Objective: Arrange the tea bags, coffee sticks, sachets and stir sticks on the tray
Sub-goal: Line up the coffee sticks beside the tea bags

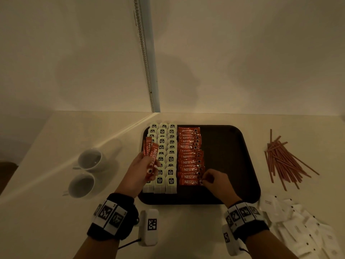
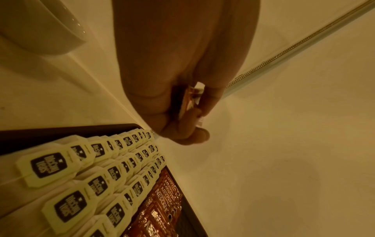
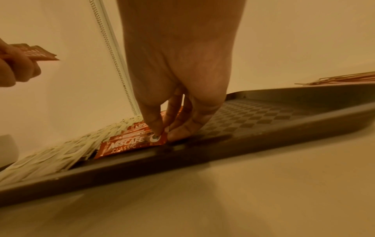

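A dark tray (image 1: 229, 146) holds three columns of white tea bags (image 1: 165, 152) on its left and a column of red coffee sticks (image 1: 189, 156) beside them. My left hand (image 1: 143, 171) grips a few red coffee sticks (image 1: 151, 156) above the tea bags (image 2: 61, 184), fanned upward. My right hand (image 1: 211, 179) pinches the right end of the nearest coffee stick (image 3: 129, 145), which lies flat at the near end of the column on the tray (image 3: 263, 121). Brown stir sticks (image 1: 283, 161) lie piled to the right of the tray. White sachets (image 1: 302, 227) lie scattered at the near right.
Two white cups (image 1: 87, 172) stand on the counter left of the tray. A white device with a marker (image 1: 150, 226) lies near the front edge between my wrists. A wall with a hanging chain (image 1: 145, 58) rises behind the counter.
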Demonstrator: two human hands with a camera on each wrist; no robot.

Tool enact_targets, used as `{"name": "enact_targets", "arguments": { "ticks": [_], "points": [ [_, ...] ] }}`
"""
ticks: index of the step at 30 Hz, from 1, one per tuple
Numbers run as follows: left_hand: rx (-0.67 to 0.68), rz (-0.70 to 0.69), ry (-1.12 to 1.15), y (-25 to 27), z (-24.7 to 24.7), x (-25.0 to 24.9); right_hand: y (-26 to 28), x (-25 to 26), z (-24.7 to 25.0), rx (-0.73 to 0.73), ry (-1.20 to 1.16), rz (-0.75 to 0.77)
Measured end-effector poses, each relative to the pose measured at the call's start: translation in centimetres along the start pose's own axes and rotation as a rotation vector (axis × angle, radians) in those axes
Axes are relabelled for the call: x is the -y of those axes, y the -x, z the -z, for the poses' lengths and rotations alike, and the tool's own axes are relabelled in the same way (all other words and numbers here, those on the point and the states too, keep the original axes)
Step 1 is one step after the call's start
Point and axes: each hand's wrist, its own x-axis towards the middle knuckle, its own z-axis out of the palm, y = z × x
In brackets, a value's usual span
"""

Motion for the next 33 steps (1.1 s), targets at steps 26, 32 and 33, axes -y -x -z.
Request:
{"name": "enact_targets", "arguments": {
  "ticks": [26, 32, 33],
  "points": [
    [0.167, -0.018, -0.233, 0.4, -4.3, -1.8, 1.0, 12.6, 5.1, 0.088, -0.822, 0.259],
    [0.044, -0.157, 0.001, -0.2, -4.0, -1.2, 1.3, 13.9, 6.2, 0.161, -0.451, 0.442],
    [0.051, -0.202, 0.041, -0.2, -4.0, -1.2, 1.3, 14.2, 6.5, 0.150, -0.323, 0.515]
  ]
}}
